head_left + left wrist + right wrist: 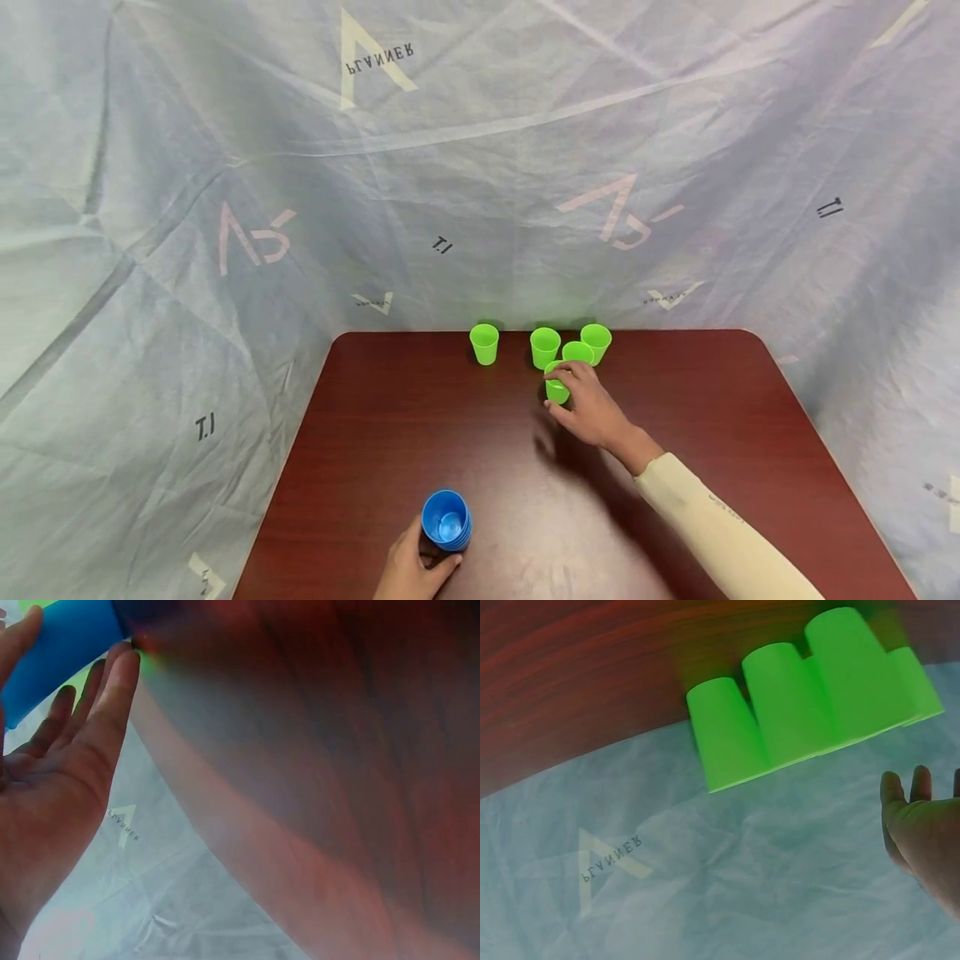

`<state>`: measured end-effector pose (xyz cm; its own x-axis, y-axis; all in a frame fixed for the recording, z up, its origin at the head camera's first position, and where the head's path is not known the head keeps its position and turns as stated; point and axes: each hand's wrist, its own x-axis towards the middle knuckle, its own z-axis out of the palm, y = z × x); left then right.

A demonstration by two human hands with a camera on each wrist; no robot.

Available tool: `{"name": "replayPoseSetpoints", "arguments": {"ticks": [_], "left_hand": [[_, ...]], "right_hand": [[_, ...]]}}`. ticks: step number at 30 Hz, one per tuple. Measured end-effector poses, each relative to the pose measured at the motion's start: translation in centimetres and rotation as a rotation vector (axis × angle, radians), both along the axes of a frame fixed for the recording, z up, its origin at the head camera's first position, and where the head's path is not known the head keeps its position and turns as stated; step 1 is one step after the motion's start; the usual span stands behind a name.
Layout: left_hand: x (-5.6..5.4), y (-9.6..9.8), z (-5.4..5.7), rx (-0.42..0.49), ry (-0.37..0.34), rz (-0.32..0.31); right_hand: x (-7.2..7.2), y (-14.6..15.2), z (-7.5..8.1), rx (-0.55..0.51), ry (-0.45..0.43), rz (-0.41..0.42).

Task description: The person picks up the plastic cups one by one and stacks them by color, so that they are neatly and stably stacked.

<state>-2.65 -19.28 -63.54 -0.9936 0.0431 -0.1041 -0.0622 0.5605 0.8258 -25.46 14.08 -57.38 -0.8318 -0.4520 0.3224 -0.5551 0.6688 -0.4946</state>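
A nested stack of blue cups (446, 521) stands near the front of the table. My left hand (412, 562) grips it low down, fingers on its left and thumb on the near right. In the left wrist view, the blue cup stack (64, 649) lies between the thumb and fingers. My right hand (588, 408) reaches to the nearest green cup (557, 392), thumb and fingers spread. From the right wrist view, my right hand (934, 829) appears apart from the green cups (862, 675), above their rims. Part of the nearest cup is hidden behind the fingers.
Behind the nearest cup, more upright green cups stand close together, including one green cup (545, 350) and another at the back right (596, 340). A separate green cup (484, 345) is farther left. Printed grey sheeting (480, 200) hangs around the dark red table (390, 425).
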Motion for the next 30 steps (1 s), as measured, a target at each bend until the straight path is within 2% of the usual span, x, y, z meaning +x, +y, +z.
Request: {"name": "replayPoseSetpoints", "arguments": {"ticks": [6, 10, 15, 20, 23, 27, 30], "left_hand": [[0.2, -0.4, 0.6, 0.035, -0.152, -0.021], [0.3, -0.1, 0.5, 0.083, -0.24, -0.046], [0.4, 0.8, 0.2, 0.2, -0.311, -0.112], [0.5, 2.0, 0.0, 0.299, -0.343, -0.184], [0.3, 2.3, -1.4, 0.311, -0.33, -0.266], [0.1, 2.3, -4.9, 0.315, -0.344, -0.343], [-0.3, 2.3, -7.0, 0.326, -0.381, -0.332]], "right_hand": [[-1.3, 0.7, 0.0, 0.044, 0.019, -0.021], [-2.2, 0.9, -0.1, 0.097, 0.047, -0.016], [-3.0, 0.9, -0.1, 0.178, 0.012, -0.03], [-3.2, 0.8, -0.5, 0.236, 0.011, -0.029], [-3.3, 0.7, -1.0, 0.26, 0.015, -0.03], [-3.3, 0.5, -1.5, 0.29, 0.003, -0.031], [-3.4, 0.2, -1.7, 0.291, 0.011, -0.02]]}}
